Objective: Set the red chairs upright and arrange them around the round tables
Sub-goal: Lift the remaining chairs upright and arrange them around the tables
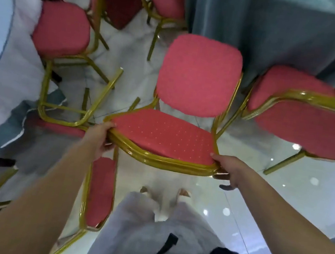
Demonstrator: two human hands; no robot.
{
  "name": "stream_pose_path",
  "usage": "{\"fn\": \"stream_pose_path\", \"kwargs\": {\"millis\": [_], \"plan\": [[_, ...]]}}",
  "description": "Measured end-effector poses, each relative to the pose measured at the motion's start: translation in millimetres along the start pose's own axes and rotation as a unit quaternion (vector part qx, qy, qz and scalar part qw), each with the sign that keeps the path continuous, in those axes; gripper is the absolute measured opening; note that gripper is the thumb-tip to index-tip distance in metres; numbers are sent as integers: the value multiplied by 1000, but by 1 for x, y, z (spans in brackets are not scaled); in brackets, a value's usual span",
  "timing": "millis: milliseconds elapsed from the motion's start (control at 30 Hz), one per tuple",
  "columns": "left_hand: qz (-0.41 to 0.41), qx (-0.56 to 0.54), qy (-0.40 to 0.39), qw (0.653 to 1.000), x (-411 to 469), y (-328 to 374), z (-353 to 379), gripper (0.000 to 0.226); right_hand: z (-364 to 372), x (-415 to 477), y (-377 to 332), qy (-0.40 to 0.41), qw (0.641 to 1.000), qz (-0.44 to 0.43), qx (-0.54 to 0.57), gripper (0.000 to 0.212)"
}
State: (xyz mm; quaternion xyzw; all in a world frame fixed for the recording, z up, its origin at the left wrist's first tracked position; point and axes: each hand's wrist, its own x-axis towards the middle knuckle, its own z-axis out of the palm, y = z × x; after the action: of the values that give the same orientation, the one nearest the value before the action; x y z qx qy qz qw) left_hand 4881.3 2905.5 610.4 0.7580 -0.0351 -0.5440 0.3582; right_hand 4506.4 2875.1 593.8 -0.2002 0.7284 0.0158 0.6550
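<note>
The red chair [199,74] stands upright on the glossy floor [297,187], its seat toward the teal-draped round table [288,25], with a tipped chair [100,193] just beside it. The left hand [100,136] and right hand [229,169] each grip a top corner of its backrest [165,136], fingers curled round the gold frame. The tubing looks stiff and smooth, perhaps slick, and the padding soft. The weight is probably moderate, so this two-corner hold suits steering it.

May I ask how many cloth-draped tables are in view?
2: a white-draped table at the left edge, a teal-draped table at upper right; others may be out of frame.
</note>
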Motion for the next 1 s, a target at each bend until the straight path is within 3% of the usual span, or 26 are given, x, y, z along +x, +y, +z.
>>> {"fn": "stream_pose_path", "kwargs": {"millis": [100, 267, 400, 467, 533, 633, 833, 1000], "plan": [[18, -14, -37, 999, -3, 32, 6, 15, -1, -21, -6, 19, 999, -47, 2, 43], [88, 8, -107, 990, 5, 80, 26, 11, 10, -55, -37, 144, 944, -296, -17, 30], [137, 27, -175, 975, 28, 118, 54, 41, 14, -73, -79, 200, 891, -396, -102, 43], [150, 43, -206, 966, 35, 133, 68, 55, 19, -79, -99, 248, 869, -406, -135, 57], [148, 70, -236, 958, 39, 147, 80, 65, 27, -83, -114, 273, 862, -403, -144, 58], [138, 122, -280, 942, 41, 164, 94, 59, 49, -90, -127, 270, 876, -380, -120, 58], [143, 196, -341, 908, 40, 166, 123, 46, 75, -103, -119, 263, 908, -317, 82, 47], [149, 271, -436, 845, 2, 148, 171, 39, 55, -127, -79, 321, 892, -259, 187, 37]]}}
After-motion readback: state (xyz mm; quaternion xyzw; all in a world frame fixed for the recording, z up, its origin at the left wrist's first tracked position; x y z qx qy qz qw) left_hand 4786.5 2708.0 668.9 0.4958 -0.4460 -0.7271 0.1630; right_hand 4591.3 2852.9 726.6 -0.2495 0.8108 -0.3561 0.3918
